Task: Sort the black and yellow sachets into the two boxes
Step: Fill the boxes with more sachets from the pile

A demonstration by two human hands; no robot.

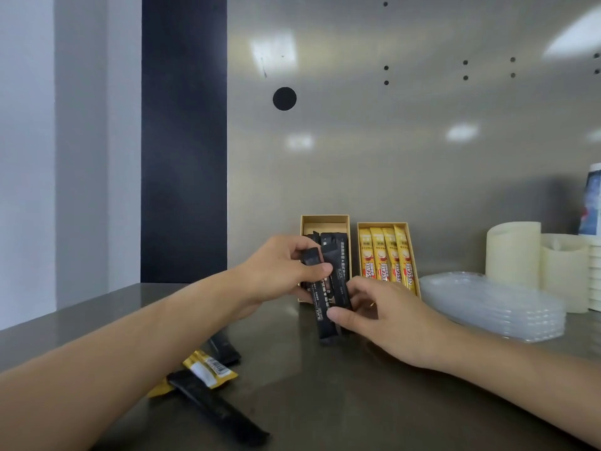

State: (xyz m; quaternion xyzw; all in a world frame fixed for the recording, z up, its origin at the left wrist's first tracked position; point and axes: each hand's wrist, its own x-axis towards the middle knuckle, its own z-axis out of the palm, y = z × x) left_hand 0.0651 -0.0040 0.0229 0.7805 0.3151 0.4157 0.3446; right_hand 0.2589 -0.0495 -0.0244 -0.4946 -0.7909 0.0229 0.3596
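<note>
Far left, loose on bench [341,402]: glossy long black sachet [214,406] crossing crinkly yellow sachet [208,369]. Left grip [279,271] clamped round top of black sachet bundle [320,301]; right grip [383,320] pinches bottom end. Bundle's long axis points away, at cardboard left box [325,226] just behind. Right box [382,224]: yellow sticks [387,258], flat, side by side.

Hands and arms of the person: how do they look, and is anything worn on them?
The left forearm and the right forearm are bare to the frame's edge: no sleeve, watch or bracelet shows. The left hand and the right hand wear no gloves. A thin golden ring seems to sit on a finger of the right hand, though it is small.
</note>
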